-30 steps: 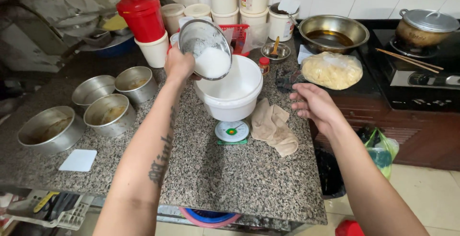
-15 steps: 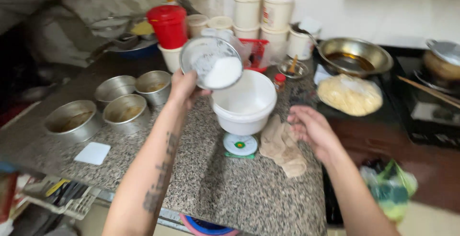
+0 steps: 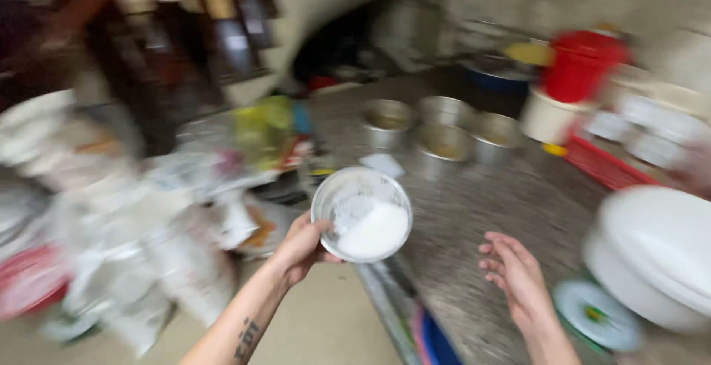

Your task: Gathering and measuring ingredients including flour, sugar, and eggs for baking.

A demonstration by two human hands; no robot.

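past the counter edge [image 3: 385, 291] our left hand [image 3: 300, 246] grips a tilted bowl [image 3: 361, 214] of white powder [image 3: 374, 232]; it may spill; right hand [image 3: 515, 276] open, empty.

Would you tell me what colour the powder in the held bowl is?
White powder, seen best in the head view.

A small round clear bowl [image 3: 362, 215], tilted toward the camera, holds white powder heaped at its lower right side, just off the bench's [image 3: 511, 209] left edge.
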